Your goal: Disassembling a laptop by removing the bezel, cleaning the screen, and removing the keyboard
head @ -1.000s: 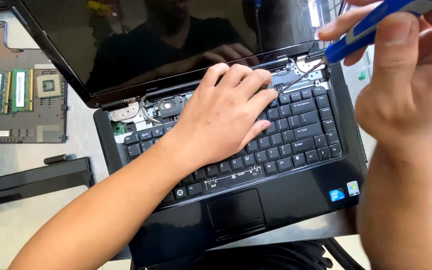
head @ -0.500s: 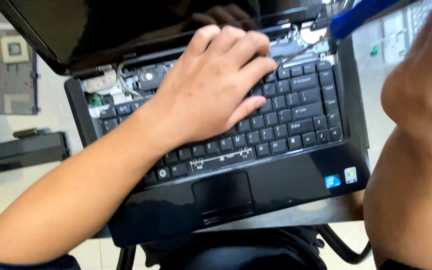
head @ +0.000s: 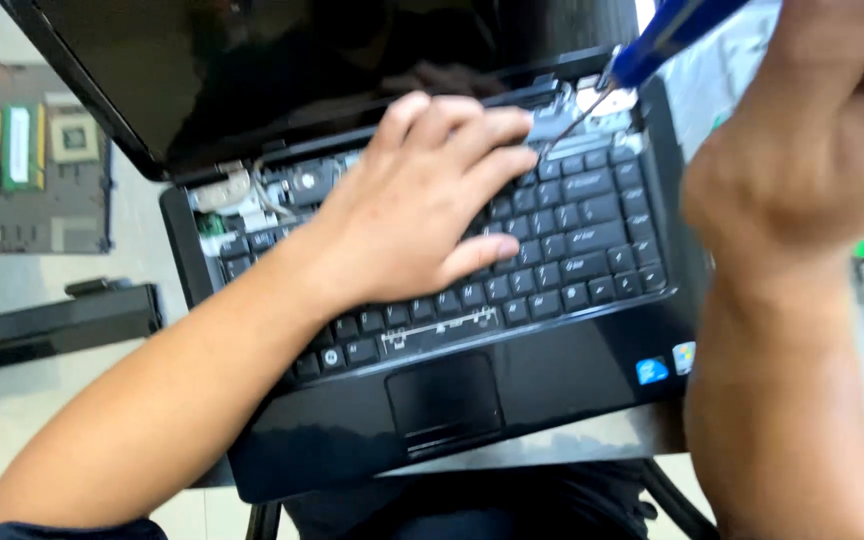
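Two hands over black laptop (head: 472,400), left hand (head: 422,225) pressed flat, fingers spread on keyboard (head: 572,240), right hand (head: 802,150) closed around blue-handled screwdriver (head: 652,45), tip set at top-right hinge strip.

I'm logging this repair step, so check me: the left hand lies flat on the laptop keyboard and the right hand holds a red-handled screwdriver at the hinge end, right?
Not quite. The head view shows the screwdriver has a blue handle, not red. The rest holds: the left hand lies flat on the laptop keyboard, and the right hand holds the screwdriver with its tip at the hinge end.
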